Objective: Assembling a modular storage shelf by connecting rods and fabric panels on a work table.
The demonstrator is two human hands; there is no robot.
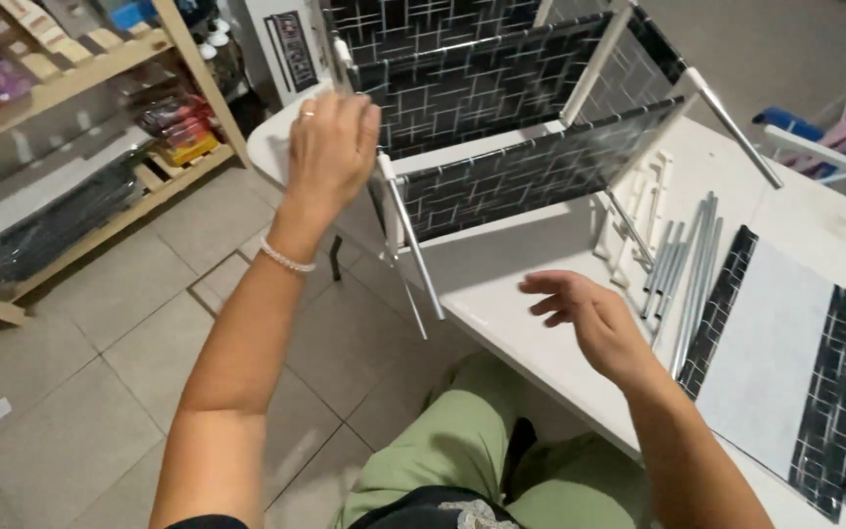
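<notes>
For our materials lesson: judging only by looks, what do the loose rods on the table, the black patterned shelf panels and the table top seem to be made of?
Rods: probably metal tubing, silvery-grey and smooth with a dull shine.
Black patterned shelf panels: likely thin fabric or plastic sheet, slightly glossy, stretched between white frame bars.
Table top: looks like white plastic or laminate, smooth and matt; which one cannot be told.
</notes>
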